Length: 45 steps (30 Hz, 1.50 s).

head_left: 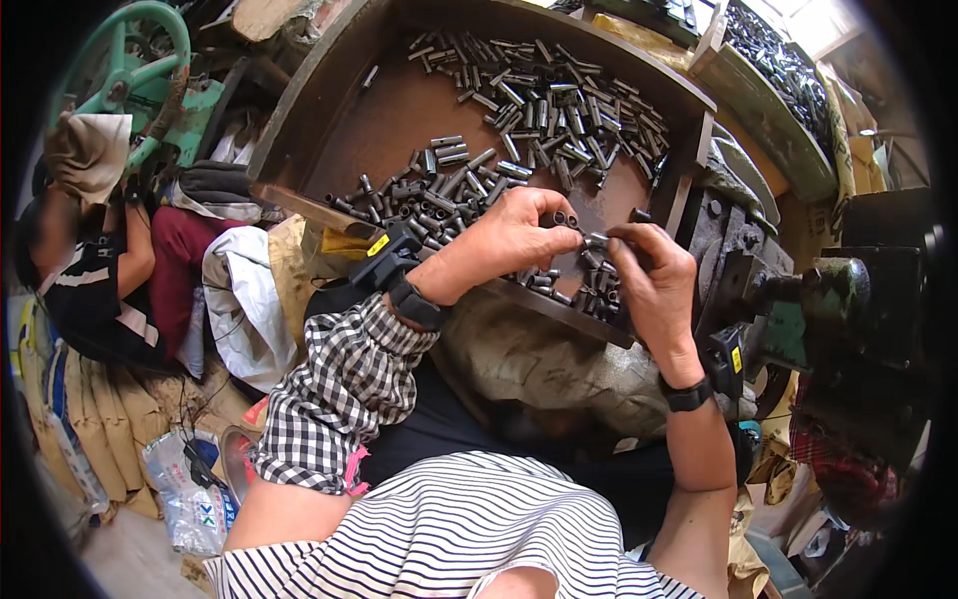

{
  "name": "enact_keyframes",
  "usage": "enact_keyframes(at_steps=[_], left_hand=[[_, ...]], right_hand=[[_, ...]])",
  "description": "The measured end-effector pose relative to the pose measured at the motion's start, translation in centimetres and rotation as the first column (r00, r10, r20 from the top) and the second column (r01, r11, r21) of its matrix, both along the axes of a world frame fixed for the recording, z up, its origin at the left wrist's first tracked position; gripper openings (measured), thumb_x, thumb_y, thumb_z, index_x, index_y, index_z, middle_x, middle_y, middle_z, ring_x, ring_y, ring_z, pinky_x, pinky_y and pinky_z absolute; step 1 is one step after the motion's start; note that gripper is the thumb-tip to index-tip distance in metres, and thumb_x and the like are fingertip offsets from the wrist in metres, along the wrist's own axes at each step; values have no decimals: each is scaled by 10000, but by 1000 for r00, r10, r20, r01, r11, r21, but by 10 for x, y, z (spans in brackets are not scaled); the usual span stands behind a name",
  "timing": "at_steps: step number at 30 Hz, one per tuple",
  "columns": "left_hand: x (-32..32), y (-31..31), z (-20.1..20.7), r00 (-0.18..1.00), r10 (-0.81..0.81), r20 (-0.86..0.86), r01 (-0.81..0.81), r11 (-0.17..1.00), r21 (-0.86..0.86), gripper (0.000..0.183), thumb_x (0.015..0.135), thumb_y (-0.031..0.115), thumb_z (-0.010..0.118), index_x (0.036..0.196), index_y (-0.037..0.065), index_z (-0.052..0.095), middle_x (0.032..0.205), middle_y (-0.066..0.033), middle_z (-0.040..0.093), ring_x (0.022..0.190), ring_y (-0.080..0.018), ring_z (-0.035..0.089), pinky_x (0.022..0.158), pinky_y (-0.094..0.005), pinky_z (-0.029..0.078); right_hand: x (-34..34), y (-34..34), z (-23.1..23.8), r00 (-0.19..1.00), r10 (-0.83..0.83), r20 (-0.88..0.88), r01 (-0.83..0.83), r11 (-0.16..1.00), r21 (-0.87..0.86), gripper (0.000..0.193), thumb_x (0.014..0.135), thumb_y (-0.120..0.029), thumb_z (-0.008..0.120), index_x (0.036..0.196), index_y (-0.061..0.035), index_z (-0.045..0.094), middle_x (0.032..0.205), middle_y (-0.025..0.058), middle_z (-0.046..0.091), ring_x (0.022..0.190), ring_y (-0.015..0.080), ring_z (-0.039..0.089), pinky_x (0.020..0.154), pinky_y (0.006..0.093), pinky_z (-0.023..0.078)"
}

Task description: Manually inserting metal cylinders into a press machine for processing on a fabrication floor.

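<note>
My left hand (pixel 511 238) is closed around a few short metal tubes, whose round ends (pixel 565 219) poke out between thumb and fingers. Close beside it, my right hand (pixel 659 285) pinches one small shiny metal tube (pixel 596 240) between thumb and fingertips. That tube's left end lies at the left thumb tip; whether they touch I cannot tell. Another dark tube (pixel 640 215) shows just above the right hand's fingers. Both hands are over the near side of a brown tray (pixel 344 130), where loose metal tubes (pixel 449 190) lie in heaps. My palms hide part of the near heap.
Right of the tray stands a dark, greasy machine (pixel 758 285). Beyond it, a greenish bin (pixel 773 125) holds more metal pieces. At the left, another person (pixel 100 270) sits near a green handwheel (pixel 120 80). Grey cloth (pixel 559 349) hangs below the tray's near edge.
</note>
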<state>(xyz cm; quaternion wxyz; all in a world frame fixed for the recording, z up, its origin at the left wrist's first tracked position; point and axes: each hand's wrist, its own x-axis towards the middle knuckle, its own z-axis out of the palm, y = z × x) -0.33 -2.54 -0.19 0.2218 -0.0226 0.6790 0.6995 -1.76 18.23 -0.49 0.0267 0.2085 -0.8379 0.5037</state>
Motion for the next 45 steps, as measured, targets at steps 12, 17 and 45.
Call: enact_keyframes(at_steps=[12, 17, 45], left_hand=[[0, 25, -5, 989, 17, 150, -53, 969, 240, 162, 844, 103, 580, 982, 18, 563, 711, -47, 639, 527, -106, 631, 416, -187, 458], [2, 36, -7, 980, 40, 195, -112, 921, 372, 157, 854, 68, 523, 1001, 34, 565, 742, -78, 636, 541, -131, 633, 443, -215, 502], [0, 38, 9, 970, -205, 132, 153, 933, 325, 191, 897, 145, 667, 999, -1, 599, 776, -63, 658, 588, -113, 655, 492, -194, 521]], right_hand=[[26, 19, 14, 962, -52, 267, 124, 957, -260, 109, 905, -80, 643, 947, 20, 657, 699, 24, 620, 491, 37, 504, 417, 204, 376], [26, 28, 9, 749, 100, 655, 264, 862, -434, 173, 951, -149, 593, 945, 19, 636, 670, 61, 644, 413, 39, 487, 363, 179, 358], [5, 58, 11, 431, 472, 769, 220, 772, -597, 133, 899, -134, 658, 873, -10, 614, 658, 65, 632, 374, 44, 427, 354, 176, 326]])
